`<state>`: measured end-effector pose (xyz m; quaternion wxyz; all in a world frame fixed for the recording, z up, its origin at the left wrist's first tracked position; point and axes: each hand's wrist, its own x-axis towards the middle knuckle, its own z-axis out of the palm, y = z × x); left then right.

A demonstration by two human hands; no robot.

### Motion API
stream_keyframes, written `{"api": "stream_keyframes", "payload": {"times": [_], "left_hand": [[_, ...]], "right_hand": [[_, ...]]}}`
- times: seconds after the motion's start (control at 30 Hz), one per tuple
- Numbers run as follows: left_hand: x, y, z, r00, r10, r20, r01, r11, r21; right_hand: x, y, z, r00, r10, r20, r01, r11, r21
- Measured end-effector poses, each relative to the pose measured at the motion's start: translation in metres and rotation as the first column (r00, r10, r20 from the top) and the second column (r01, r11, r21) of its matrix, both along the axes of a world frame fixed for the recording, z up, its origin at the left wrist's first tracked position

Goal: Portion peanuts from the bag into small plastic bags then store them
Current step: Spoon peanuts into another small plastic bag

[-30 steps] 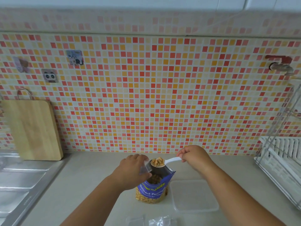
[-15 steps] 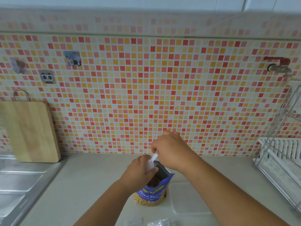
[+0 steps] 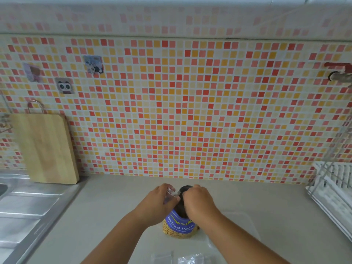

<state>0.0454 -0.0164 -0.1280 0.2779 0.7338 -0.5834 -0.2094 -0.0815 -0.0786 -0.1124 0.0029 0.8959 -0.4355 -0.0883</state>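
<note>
A blue bag of salted peanuts (image 3: 179, 226) stands open on the counter, with nuts showing through its clear lower part. My left hand (image 3: 159, 201) grips a small clear plastic bag (image 3: 170, 194) just left of the big bag's mouth. My right hand (image 3: 199, 201) is closed, its fingers dipped into the dark mouth of the peanut bag. The white spoon it held a moment ago is hidden inside the bag. The two hands almost touch above the opening.
A clear plastic container (image 3: 240, 227) lies right of the peanut bag. Small plastic bags (image 3: 190, 259) lie at the near edge. A steel sink (image 3: 28, 206) and wooden cutting board (image 3: 45, 147) are left; a dish rack (image 3: 331, 187) is right.
My right hand lifted a spoonful of peanuts, tipped it over the small bag in my left hand, then came down into the peanut bag's mouth. The left hand stayed put.
</note>
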Motion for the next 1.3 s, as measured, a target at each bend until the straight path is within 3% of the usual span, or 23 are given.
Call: {"api": "stream_keyframes", "payload": {"times": [0.27, 0.4, 0.57, 0.9, 1.0, 1.07, 1.17, 1.3], "left_hand": [[0.008, 0.004, -0.005, 0.998, 0.053, -0.029, -0.052, 0.998, 0.036], [0.008, 0.003, -0.002, 0.996, 0.050, -0.078, -0.046, 0.998, 0.052], [0.017, 0.009, 0.004, 0.982, 0.089, -0.169, -0.086, 0.996, 0.023], [0.016, 0.011, 0.005, 0.986, -0.056, 0.154, 0.053, 0.998, 0.019], [0.011, 0.010, 0.005, 0.966, -0.087, 0.242, 0.079, 0.996, 0.042], [0.010, 0.009, 0.006, 0.955, -0.093, 0.280, 0.084, 0.995, 0.046], [0.006, 0.006, 0.007, 0.951, -0.101, 0.291, 0.093, 0.995, 0.040], [-0.001, 0.000, 0.005, 0.934, -0.123, 0.335, 0.115, 0.992, 0.044]], "right_hand": [[0.018, -0.010, -0.024, 0.958, -0.239, 0.156, 0.206, 0.958, 0.201], [0.000, -0.021, -0.019, 0.876, -0.393, 0.281, 0.297, 0.897, 0.326], [-0.028, -0.032, -0.007, 0.789, -0.488, 0.373, 0.280, 0.827, 0.488], [-0.066, -0.040, 0.023, 0.723, -0.511, 0.465, 0.257, 0.823, 0.506], [-0.074, -0.041, 0.034, 0.626, -0.556, 0.547, 0.238, 0.804, 0.545], [-0.068, -0.041, 0.044, 0.654, -0.543, 0.527, 0.241, 0.809, 0.536], [-0.054, -0.040, 0.055, 0.796, -0.478, 0.373, 0.297, 0.844, 0.448], [-0.054, -0.040, 0.054, 0.868, -0.292, 0.401, 0.163, 0.932, 0.324]]}}
